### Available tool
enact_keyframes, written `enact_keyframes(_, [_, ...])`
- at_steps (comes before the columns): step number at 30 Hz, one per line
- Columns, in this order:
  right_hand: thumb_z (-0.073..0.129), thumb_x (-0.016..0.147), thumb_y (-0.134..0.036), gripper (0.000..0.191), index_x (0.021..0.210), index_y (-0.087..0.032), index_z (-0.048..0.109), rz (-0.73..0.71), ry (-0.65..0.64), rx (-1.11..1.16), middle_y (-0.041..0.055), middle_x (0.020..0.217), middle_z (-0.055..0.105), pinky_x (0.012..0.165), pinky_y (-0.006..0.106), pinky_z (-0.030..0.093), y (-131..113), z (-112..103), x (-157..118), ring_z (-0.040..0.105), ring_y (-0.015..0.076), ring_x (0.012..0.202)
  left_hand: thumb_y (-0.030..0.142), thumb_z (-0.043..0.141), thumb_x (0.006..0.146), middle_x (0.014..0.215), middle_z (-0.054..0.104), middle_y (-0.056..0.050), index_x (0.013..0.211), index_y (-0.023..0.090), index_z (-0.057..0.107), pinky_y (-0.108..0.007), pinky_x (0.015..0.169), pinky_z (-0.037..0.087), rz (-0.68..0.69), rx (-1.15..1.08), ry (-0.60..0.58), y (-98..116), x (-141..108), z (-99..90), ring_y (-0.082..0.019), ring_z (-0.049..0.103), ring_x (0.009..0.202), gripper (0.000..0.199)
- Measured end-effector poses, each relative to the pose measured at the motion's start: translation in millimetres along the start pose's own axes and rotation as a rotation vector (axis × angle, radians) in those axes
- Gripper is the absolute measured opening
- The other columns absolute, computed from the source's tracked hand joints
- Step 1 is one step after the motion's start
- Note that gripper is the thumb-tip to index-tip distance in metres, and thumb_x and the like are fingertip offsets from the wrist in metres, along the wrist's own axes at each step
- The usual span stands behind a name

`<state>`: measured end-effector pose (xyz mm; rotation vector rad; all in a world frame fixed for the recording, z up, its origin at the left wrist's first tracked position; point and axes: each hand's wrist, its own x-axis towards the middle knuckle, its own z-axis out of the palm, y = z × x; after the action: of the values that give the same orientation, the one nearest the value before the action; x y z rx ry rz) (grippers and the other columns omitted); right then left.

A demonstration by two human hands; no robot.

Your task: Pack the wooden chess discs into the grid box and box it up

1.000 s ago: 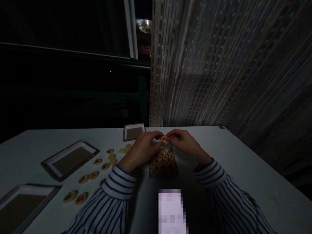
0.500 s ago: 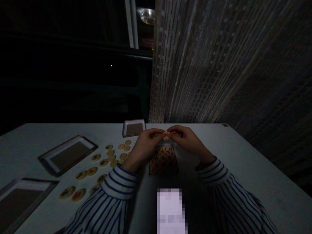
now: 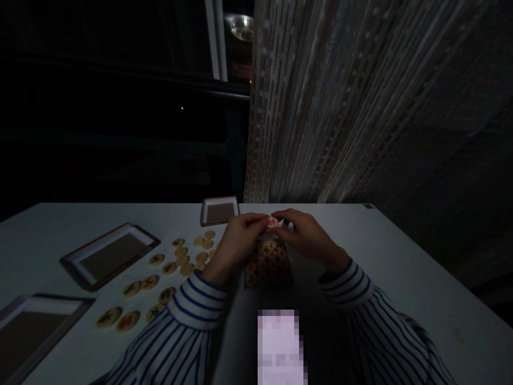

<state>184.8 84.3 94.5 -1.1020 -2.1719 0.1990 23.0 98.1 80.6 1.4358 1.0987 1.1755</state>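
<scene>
A round, pale Chinese chess piece (image 3: 272, 222) with a red character faces me above the table's far part. My left hand (image 3: 239, 235) pinches its left side between thumb and fingers. My right hand (image 3: 306, 235) has its fingertips at the piece's right edge, thumb below and forefinger above. Just below the hands lies a dark box (image 3: 269, 267) filled with rows of chess pieces, some red-lettered, its upper edge partly hidden by my hands. Left of my left wrist, loose chess pieces (image 3: 156, 259) lie scattered, a few behind my sleeve.
Three shallow frame-like trays sit on the white table: a small tray (image 3: 204, 219) at the far edge, a larger tray (image 3: 96, 286) on the left and another tray (image 3: 76, 305) at the near left. A pixelated bright rectangle (image 3: 280, 347) is in front of me. A string curtain (image 3: 300, 107) hangs behind.
The chess piece between my fingers has turned, so its red character shows at another angle. My right hand's fingers have shifted slightly left and opened a little around it.
</scene>
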Motion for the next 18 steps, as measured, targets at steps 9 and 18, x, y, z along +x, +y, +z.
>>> enact_keyframes(9, [0.054, 0.08, -0.031, 0.028, 0.104, -0.018, 0.059, 0.015, -0.034, -0.067, 0.0051, 0.095, 0.064, 0.074, 0.029, 0.044, 0.3, 2.2, -0.7, 0.057, 0.0132, 0.076, 0.029, 0.058, 0.07, 0.081, 0.069, -0.006, 0.084, 0.012, 0.067, -0.029, 0.073, 0.047, -0.01, 0.069, -0.01, -1.9, 2.0, -1.7, -0.017, 0.062, 0.077, 0.024])
enact_keyframes(18, [0.052, 0.082, -0.032, 0.026, 0.103, -0.02, 0.061, 0.014, -0.08, -0.098, 0.004, 0.095, 0.065, 0.074, 0.029, 0.044, 0.3, 3.1, -0.5, 0.058, 0.0131, 0.077, 0.027, 0.057, 0.071, 0.081, 0.069, -0.006, 0.084, 0.013, 0.067, -0.027, 0.071, 0.047, -0.009, 0.126, -0.022, -4.6, 2.0, -2.0, -0.016, 0.062, 0.076, 0.022])
